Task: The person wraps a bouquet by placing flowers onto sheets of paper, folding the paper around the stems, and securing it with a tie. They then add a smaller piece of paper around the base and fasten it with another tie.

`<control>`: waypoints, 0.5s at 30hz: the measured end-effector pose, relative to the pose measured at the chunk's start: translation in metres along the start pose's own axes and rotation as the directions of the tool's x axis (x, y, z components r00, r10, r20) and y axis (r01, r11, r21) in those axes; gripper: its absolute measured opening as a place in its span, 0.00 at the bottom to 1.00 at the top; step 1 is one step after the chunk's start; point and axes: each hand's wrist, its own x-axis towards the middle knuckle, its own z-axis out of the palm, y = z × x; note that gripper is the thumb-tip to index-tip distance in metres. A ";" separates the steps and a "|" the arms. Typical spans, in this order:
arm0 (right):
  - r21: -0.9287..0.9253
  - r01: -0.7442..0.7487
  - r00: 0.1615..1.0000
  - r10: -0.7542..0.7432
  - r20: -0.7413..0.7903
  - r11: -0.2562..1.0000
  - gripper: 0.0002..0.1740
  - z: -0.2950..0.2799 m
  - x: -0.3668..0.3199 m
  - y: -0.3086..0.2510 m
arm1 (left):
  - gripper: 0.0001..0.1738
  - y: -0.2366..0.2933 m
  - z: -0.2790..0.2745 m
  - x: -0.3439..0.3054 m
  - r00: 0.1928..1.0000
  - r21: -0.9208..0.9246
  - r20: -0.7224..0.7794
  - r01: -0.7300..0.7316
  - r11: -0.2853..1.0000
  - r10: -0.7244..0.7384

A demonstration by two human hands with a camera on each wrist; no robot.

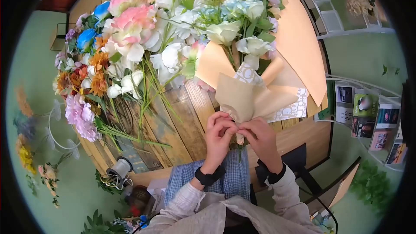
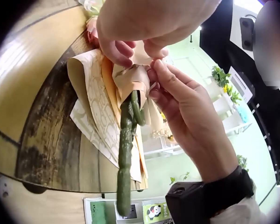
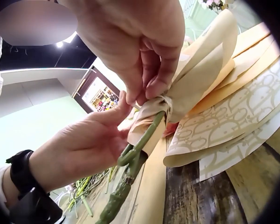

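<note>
A wrapped bouquet (image 1: 255, 45) of white, blue and lilac flowers lies toward me, its tan wrapping paper (image 1: 236, 97) gathered at a narrow neck. My left hand (image 1: 220, 138) grips the neck from the left, thumb meeting the right fingertips. From the right, my right hand (image 1: 262, 138) pinches at the same spot with thumb and forefinger. Thick green stems (image 2: 126, 158) stick out below the paper. At the neck a thin pale tie (image 3: 167, 101) cinches the paper; whether the fingertips hold its ends I cannot tell. Patterned white paper (image 3: 224, 121) spreads out beneath the bouquet.
Many loose artificial flowers (image 1: 130, 30) and their green stems cover the table's left and back. A large peach paper sheet (image 1: 303, 47) lies at the right. A spool (image 1: 120, 168) sits at the near left edge. A rack of magazines (image 1: 368, 112) stands to the right.
</note>
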 end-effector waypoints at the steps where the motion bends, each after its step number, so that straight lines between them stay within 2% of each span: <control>1: -0.008 0.003 1.000 -0.002 0.013 1.000 0.08 0.000 0.001 -0.002 | 0.01 0.003 0.002 0.000 0.999 0.046 0.000 -0.038 0.998 0.038; 5: -0.023 -0.020 0.999 0.021 0.039 1.000 0.10 0.003 0.004 -0.006 | 0.03 -0.001 -0.002 0.000 0.994 0.130 -0.019 -0.107 0.986 0.111; 8: -0.027 0.005 0.998 -0.003 0.060 1.000 0.11 0.006 0.008 -0.006 | 0.03 -0.003 -0.004 0.000 0.995 0.058 -0.052 -0.077 0.995 0.080; 10: -0.036 0.022 0.997 -0.019 0.070 0.999 0.12 0.008 0.006 -0.005 | 0.02 -0.003 -0.003 -0.002 0.994 0.072 -0.071 -0.077 0.994 0.082; 12: -0.080 0.084 0.996 -0.084 0.008 0.993 0.13 0.013 0.004 0.000 | 0.02 -0.004 -0.001 -0.002 0.992 0.082 -0.080 -0.087 0.993 0.094; 15: -0.137 0.090 0.994 -0.097 -0.044 0.986 0.13 0.020 -0.001 0.002 | 0.02 -0.008 0.000 -0.004 0.992 0.136 -0.079 -0.082 0.987 0.094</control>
